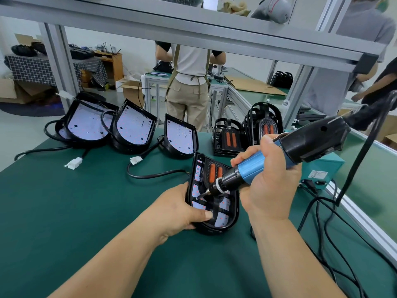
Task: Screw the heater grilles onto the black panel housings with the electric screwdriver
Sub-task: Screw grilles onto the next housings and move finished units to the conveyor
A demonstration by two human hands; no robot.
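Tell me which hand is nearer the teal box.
Right. The right hand, gripping the electric screwdriver, is just left of the teal box; the left hand holds the black housing farther left.

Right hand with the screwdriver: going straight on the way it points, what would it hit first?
The right hand aims the electric screwdriver down-left; its bit would first meet the grille on the black panel housing the left hand holds. It may already touch; depth is unclear.
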